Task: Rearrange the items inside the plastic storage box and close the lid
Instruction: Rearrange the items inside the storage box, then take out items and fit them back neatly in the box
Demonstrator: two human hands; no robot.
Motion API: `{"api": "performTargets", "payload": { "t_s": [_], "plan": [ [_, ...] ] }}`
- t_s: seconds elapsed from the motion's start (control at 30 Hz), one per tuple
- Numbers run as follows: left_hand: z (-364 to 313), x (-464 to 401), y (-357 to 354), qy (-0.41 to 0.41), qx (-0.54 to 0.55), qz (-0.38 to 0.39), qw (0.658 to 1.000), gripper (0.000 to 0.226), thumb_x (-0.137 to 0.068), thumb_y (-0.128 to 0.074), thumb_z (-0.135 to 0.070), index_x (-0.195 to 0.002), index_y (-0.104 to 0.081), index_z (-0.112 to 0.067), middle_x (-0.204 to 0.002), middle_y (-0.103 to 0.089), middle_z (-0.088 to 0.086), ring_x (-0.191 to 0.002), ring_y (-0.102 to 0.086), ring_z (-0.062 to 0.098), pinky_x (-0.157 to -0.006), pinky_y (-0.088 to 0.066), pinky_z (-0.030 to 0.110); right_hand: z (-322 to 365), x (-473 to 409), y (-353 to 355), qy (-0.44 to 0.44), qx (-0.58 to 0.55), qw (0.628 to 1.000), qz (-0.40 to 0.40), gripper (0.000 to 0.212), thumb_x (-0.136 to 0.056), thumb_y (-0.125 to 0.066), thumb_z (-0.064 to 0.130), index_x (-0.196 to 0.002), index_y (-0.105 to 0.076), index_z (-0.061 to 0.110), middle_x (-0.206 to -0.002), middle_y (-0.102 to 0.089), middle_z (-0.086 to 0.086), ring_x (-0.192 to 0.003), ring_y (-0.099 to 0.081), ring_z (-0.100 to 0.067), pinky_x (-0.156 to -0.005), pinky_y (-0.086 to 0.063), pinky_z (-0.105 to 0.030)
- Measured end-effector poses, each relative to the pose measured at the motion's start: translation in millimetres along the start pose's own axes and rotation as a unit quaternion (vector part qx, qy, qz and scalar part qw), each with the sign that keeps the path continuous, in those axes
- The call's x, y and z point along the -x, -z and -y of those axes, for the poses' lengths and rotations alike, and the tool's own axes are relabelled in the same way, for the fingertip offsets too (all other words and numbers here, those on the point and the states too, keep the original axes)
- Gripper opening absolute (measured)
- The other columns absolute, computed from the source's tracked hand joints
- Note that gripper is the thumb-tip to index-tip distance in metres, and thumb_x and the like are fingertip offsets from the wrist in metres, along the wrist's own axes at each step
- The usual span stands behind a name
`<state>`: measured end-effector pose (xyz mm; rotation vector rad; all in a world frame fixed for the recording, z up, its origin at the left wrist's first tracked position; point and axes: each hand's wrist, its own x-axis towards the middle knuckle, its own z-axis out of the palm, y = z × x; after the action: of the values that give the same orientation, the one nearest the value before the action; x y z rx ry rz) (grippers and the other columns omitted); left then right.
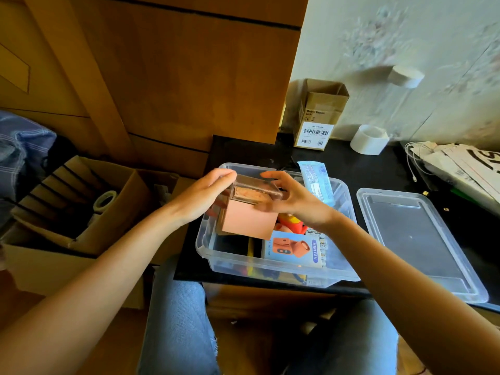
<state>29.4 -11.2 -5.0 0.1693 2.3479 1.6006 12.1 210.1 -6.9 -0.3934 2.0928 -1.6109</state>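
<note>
Both hands share one grip on a pink box (pixel 247 219) with a clear plastic top, held above the far left part of the plastic storage box (pixel 273 269). The left hand (pixel 205 196) wraps its fingers over the box's clear top from the left, thumb hidden beneath; the right hand (pixel 290 196) pinches the opposite side, fingers curled against the top edge and thumb below. The pink box hangs tilted, its clear top turned toward the far rim of the storage box and its pink face sloping down toward the near wall. Directly beneath it, along the storage box's left wall, lies a dark gap that looks free, so the coming move is probably a straight lowering into that gap; both hands are equally near, though the left hand is on the side of the gap's outer wall and may need to slip out first. Right of the gap, inside the storage box, lie a mini fan carton (pixel 296 249), an orange toy (pixel 290 221) and a blue packet (pixel 316 182) standing against the far right corner. The lid (pixel 422 244) lies flat on the black surface (pixel 365 169) just right of the storage box, not yet fitted.
</note>
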Motion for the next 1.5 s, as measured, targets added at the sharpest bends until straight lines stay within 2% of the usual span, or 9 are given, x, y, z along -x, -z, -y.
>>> {"api": "performTargets", "payload": {
  "t_s": [0.13,0.2,0.3,0.57,0.77,0.93,1.17,1.37,1.5],
  "plan": [
    [1.3,-2.8,-8.4,0.0,-0.001,-0.032,0.999,0.02,-0.102,-0.036,-0.025,-0.105,-0.056,-0.03,-0.106,-0.064,0.002,-0.095,-0.063,0.019,-0.076,-0.053,0.036,7.2,9.7,17.7,0.005,0.006,1.0,0.004,0.067,-0.071,-0.069,0.029,-0.131,-0.04,0.031,-0.126,-0.05,0.001,-0.114,-0.054,-0.015,-0.091,-0.051,-0.028],
    [8.6,-4.6,-15.0,-0.024,-0.196,-0.01,0.98,0.023,-0.099,-0.044,-0.014,-0.115,-0.057,-0.025,-0.108,-0.062,-0.003,-0.089,-0.064,0.021,-0.076,-0.055,0.039,7.9,16.5,27.6,0.005,0.045,0.999,0.024,0.072,-0.069,-0.07,0.028,-0.133,-0.037,0.033,-0.126,-0.05,0.002,-0.115,-0.052,-0.012,-0.091,-0.048,-0.026],
    [16.7,-10.6,-31.7,-0.068,-0.45,0.066,0.888,0.04,-0.091,-0.057,-0.02,-0.13,-0.051,-0.025,-0.126,-0.053,-0.005,-0.101,-0.058,0.015,-0.078,-0.051,0.028,5.0,26.0,37.3,-0.005,0.094,0.995,0.042,0.076,-0.066,-0.072,0.029,-0.133,-0.036,0.034,-0.125,-0.049,0.008,-0.112,-0.051,-0.006,-0.079,-0.047,-0.013],
    [27.5,-43.2,-63.9,-0.003,-0.591,0.113,0.799,0.095,-0.082,-0.069,-0.037,-0.15,-0.005,-0.02,-0.15,-0.026,0.014,-0.131,-0.037,0.034,-0.094,-0.045,0.04,-11.9,42.5,48.5,0.003,0.05,0.999,-0.017,0.06,-0.07,-0.079,0.026,-0.121,-0.048,0.034,-0.128,-0.051,0.007,-0.119,-0.051,-0.014,-0.084,-0.052,-0.024],
    [17.5,-41.0,-56.8,-0.098,-0.565,0.014,0.819,0.054,-0.085,-0.061,-0.029,-0.135,-0.042,-0.019,-0.115,-0.063,0.006,-0.1,-0.061,0.024,-0.074,-0.048,0.031,-16.7,44.4,57.6,0.026,0.018,0.997,-0.07,0.055,-0.065,-0.077,0.032,-0.116,-0.055,0.033,-0.12,-0.054,0.0,-0.108,-0.059,-0.019,-0.08,-0.054,-0.027],
    [-4.2,-33.8,-28.1,-0.153,-0.528,-0.023,0.835,0.012,-0.084,-0.059,-0.032,-0.093,-0.055,-0.025,-0.071,-0.053,-0.009,-0.062,-0.05,0.012,-0.046,-0.028,0.02,-11.7,36.9,62.0,0.054,-0.083,0.987,-0.126,0.044,-0.063,-0.071,0.042,-0.105,-0.062,0.036,-0.101,-0.065,0.005,-0.092,-0.064,-0.011,-0.07,-0.052,-0.024],
    [-21.8,-26.9,-14.4,-0.023,-0.427,0.126,0.895,0.015,-0.079,-0.067,-0.031,-0.084,-0.06,-0.019,-0.08,-0.066,0.005,-0.071,-0.063,0.024,-0.059,-0.048,0.035,-8.4,30.9,64.4,0.051,-0.081,0.981,-0.17,0.054,-0.06,-0.073,0.046,-0.11,-0.058,0.031,-0.102,-0.063,0.003,-0.09,-0.065,-0.009,-0.07,-0.052,-0.022],
    [-20.8,-10.4,-30.4,-0.001,-0.487,0.284,0.826,0.027,-0.085,-0.065,-0.038,-0.102,-0.059,-0.018,-0.079,-0.054,-0.008,-0.06,-0.047,0.006,-0.05,-0.034,0.018,-11.5,24.5,52.2,0.04,-0.026,0.974,-0.223,0.056,-0.064,-0.074,0.043,-0.116,-0.055,0.031,-0.116,-0.058,-0.002,-0.103,-0.061,-0.02,-0.087,-0.054,-0.037],
    [-17.7,-6.5,-27.3,0.043,-0.438,0.322,0.838,0.039,-0.098,-0.043,-0.043,-0.103,-0.062,-0.009,-0.078,-0.054,0.003,-0.06,-0.045,0.012,-0.053,-0.032,0.019,-10.4,17.2,44.1,0.05,-0.017,0.97,-0.236,0.051,-0.077,-0.074,0.032,-0.121,-0.05,0.024,-0.117,-0.055,-0.001,-0.104,-0.059,-0.019,-0.074,-0.052,-0.023]
  ]
}}
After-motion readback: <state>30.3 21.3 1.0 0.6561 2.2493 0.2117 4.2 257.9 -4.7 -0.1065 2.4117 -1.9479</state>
